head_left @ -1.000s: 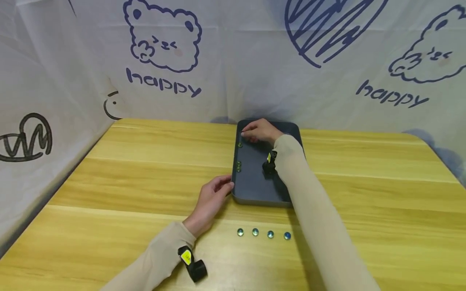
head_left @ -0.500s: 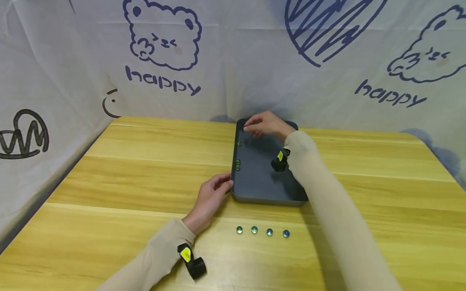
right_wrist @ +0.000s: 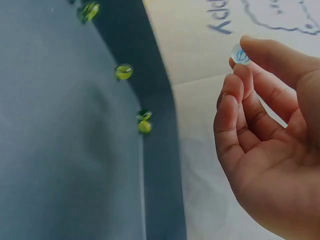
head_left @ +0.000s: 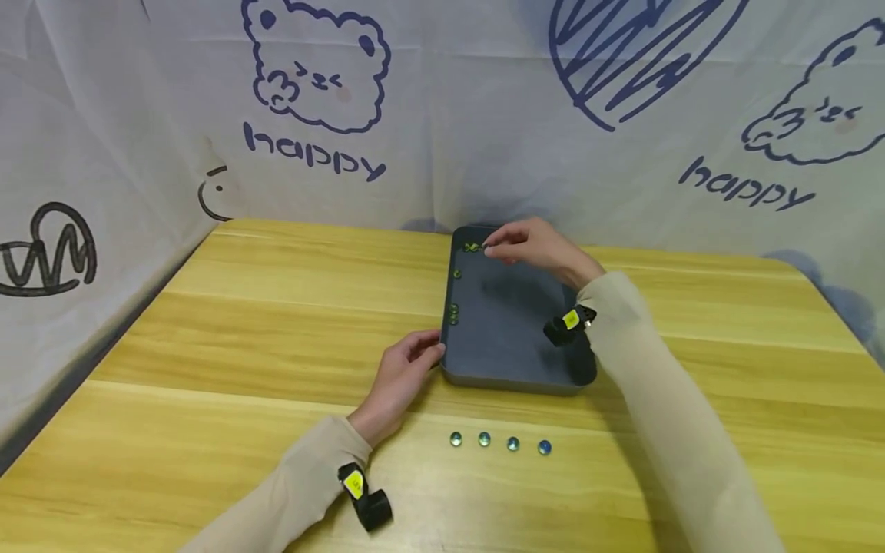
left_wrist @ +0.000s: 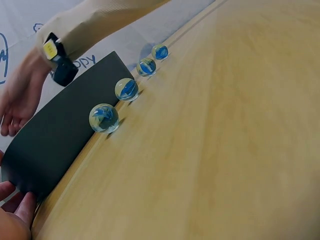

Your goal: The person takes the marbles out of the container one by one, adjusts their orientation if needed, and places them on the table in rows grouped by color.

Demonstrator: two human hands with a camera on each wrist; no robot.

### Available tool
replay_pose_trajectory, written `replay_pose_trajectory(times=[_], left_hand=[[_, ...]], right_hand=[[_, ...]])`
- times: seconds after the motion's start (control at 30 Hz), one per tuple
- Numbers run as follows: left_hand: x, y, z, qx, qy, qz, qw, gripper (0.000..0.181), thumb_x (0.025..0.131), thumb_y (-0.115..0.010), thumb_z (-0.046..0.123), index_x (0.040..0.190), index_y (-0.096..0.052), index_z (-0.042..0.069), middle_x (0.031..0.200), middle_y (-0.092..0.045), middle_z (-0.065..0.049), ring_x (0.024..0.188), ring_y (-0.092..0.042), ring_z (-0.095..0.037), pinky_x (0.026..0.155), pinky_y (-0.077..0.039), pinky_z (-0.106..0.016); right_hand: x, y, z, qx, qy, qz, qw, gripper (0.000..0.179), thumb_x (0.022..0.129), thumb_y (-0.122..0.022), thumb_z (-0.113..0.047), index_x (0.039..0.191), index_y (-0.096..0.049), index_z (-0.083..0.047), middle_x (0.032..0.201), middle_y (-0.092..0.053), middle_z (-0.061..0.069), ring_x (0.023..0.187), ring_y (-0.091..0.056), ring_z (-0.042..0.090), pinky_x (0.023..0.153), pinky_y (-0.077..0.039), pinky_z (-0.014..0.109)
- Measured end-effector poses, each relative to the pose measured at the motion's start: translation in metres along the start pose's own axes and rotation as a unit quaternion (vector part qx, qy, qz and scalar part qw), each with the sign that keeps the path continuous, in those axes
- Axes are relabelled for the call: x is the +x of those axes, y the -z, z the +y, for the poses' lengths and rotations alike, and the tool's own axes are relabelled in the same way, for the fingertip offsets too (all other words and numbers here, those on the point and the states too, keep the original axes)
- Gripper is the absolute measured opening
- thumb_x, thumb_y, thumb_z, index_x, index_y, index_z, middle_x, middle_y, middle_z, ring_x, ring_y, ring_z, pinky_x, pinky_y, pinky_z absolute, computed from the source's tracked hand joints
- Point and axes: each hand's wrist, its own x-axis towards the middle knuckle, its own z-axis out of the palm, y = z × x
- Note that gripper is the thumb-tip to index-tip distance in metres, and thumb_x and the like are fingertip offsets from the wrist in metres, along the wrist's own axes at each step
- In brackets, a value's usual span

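Between thumb and index finger, my right hand (head_left: 542, 247) pinches a clear marble with a blue swirl (right_wrist: 241, 54). This hand is above the far part of a dark grey tray (head_left: 512, 338). Inside the tray, green-yellow marbles line up: a pair (head_left: 472, 247) by the far left corner, a single one (head_left: 457, 273) along the left wall, and another pair (head_left: 453, 314) nearer to me. My left hand (head_left: 399, 384) rests its fingertips against the outside of the tray's left wall, near the front corner. The left wrist view shows those fingertips (left_wrist: 25, 207) low on the wall.
Several clear marbles with blue swirls (head_left: 513, 444) stand in a spaced row on the wooden table (head_left: 276, 322), in front of the tray. Behind the table hangs a white cloth (head_left: 477, 115) with drawings. Black cameras (head_left: 373, 508) sit on both wrists.
My right hand has moved right from the tray's far left corner, uncovering the green-yellow pair there. My left hand and the row of marbles on the table stay put.
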Motion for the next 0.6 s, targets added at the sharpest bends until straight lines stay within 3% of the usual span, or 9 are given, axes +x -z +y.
replay_pose_trajectory(times=[0.37, 0.6], left_hand=[[-0.001, 0.0, -0.001, -0.003, 0.011, -0.001, 0.9999, 0.033, 0.096, -0.058, 0.011, 0.126, -0.06, -0.003, 0.122, -0.061, -0.015, 0.106, -0.057, -0.023, 0.093, -0.048, -0.035], [-0.001, 0.0, 0.0, -0.004, 0.01, -0.002, 0.9999, 0.034, 0.096, -0.058, 0.012, 0.126, -0.059, -0.003, 0.124, -0.061, -0.016, 0.109, -0.056, -0.024, 0.095, -0.048, -0.035]], right_hand=[[-0.04, -0.001, -0.004, 0.02, 0.023, 0.014, 0.9995, 0.034, 0.095, -0.064, -0.023, 0.12, -0.065, 0.0, 0.085, -0.063, 0.008, 0.084, -0.055, 0.027, 0.08, -0.046, 0.041], [-0.051, 0.0, 0.0, 0.02, 0.013, 0.028, 0.9993, 0.033, 0.095, -0.063, -0.022, 0.121, -0.064, -0.002, 0.095, -0.064, 0.009, 0.089, -0.054, 0.027, 0.081, -0.046, 0.042]])
